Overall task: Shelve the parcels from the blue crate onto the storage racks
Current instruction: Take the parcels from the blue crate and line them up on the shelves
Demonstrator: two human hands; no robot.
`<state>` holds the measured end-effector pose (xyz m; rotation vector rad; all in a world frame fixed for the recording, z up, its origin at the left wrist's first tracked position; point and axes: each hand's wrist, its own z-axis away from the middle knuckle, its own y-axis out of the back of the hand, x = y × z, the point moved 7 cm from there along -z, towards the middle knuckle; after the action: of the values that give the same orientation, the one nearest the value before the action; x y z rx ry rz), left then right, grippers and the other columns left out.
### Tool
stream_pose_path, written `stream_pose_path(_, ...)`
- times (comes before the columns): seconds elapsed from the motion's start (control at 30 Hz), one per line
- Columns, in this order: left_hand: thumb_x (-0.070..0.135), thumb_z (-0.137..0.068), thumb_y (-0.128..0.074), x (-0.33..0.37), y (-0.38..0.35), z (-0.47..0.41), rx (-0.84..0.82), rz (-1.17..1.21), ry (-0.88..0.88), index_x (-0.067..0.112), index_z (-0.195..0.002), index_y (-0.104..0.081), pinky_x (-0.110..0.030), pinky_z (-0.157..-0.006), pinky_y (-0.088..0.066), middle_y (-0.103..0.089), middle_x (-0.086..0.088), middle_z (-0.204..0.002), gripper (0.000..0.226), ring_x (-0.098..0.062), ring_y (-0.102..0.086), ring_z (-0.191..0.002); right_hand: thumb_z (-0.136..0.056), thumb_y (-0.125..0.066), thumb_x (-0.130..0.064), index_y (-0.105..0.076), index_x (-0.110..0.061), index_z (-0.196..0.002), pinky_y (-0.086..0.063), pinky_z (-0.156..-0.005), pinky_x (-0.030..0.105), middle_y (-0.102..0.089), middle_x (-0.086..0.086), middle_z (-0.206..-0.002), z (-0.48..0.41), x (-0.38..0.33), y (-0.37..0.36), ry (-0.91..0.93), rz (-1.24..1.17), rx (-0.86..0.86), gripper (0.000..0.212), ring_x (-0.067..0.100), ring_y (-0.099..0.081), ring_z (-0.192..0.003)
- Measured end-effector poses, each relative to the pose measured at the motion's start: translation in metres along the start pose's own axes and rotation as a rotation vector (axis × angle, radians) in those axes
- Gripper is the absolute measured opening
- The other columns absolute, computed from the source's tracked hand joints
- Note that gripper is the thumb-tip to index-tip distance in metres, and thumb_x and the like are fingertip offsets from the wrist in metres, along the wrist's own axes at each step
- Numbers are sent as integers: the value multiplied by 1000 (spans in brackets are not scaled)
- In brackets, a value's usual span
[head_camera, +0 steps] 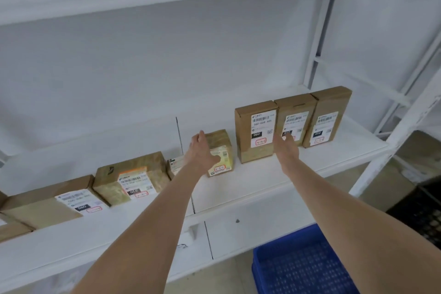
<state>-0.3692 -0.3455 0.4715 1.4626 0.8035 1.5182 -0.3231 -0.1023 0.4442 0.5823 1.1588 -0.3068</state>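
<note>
- Brown tape-wrapped parcel (223,148) stands on the white shelf (262,181); the left hand (201,153) lays straight fingers along its side, thumb across the label.
- Right hand (287,148), fingers outstretched, reaches in front of three tall cardboard boxes (255,126).
- Blue crate (298,267) sits below, at right.

Bright, even, diffuse white light; faint soft shadows beside parcels (254,131); slight overall blur; wide-angle bowing at edges
</note>
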Motion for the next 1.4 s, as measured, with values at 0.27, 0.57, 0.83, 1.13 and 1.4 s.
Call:
stream_pose_path(0.27, 31, -82, -67, 82, -7, 1, 93, -40, 13, 14, -150, -10, -42, -95, -44, -22, -6, -151, 90, -28, -37, -133, -96, -43, -17, -36, -9, -144, -38, -83, 31, -52, 12, -135, -46, 2, 60, 26, 23, -20, 49, 28, -52, -110)
stream_pose_path(0.57, 35, -86, -63, 215, -6, -44, 160, -341, -326, 15, -148, -22, -37, -111, -29, -28, -5, -151, 77, -23, -27, -140, -95, -37, -12, -41, -3, -136, -43, -83, 37, -55, 16, -130, -84, 0, 79, 4, 107, -26, 42, 31, -54, -109)
stream_pose_path(0.83, 32, -89, -55, 243, -39, -82, 5, -518, -330, 26, -144, -26, -41, -105, -31, -46, -8, -133, 62, -28, -46, -123, -96, -37, -20, -51, -1, -125, -44, -92, 39, -60, 13, -123, -97, 9, 79, -8, 84, -11, 38, 32, -54, -113)
stream_pose_path(1.13, 27, -90, -54, 229, -33, -81, -12, -494, -328, 28, -145, -26, -40, -106, -30, -45, -9, -132, 62, -28, -47, -120, -93, -41, -16, -56, -9, -120, -41, -77, 30, -65, 9, -112, -103, 5, 71, 9, 61, -18, 31, 26, -55, -93)
stream_pose_path(1.4, 47, -91, -48, 164, 22, -46, 308, -7, -223, 24, -145, -30, -41, -99, -43, -43, 0, -140, 60, -24, -51, -120, -89, -42, -6, -52, -7, -117, -32, -50, 25, -61, 10, -96, -112, 1, 72, 40, 79, -24, 30, 17, -48, -67)
